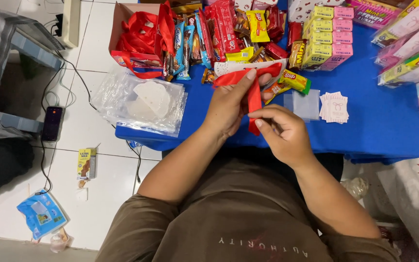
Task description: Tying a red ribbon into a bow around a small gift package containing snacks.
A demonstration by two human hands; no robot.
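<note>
A red ribbon (254, 95) is folded over in front of me, above the blue table (379, 121). My left hand (230, 104) pinches its upper loop between thumb and fingers. My right hand (281, 131) grips the lower end of the same ribbon. Both hands hover just above the table's near edge. Behind them lies a heap of wrapped snack bars (229, 34) in red, blue and yellow wrappers.
A stack of clear plastic bags with white heart cards (144, 102) lies at the table's left corner. Small yellow and pink cartons (328, 36) are stacked at the back. White tags (334, 106) and a clear bag (305, 104) lie right. A carton (86, 164) and a phone (52, 123) lie on the floor.
</note>
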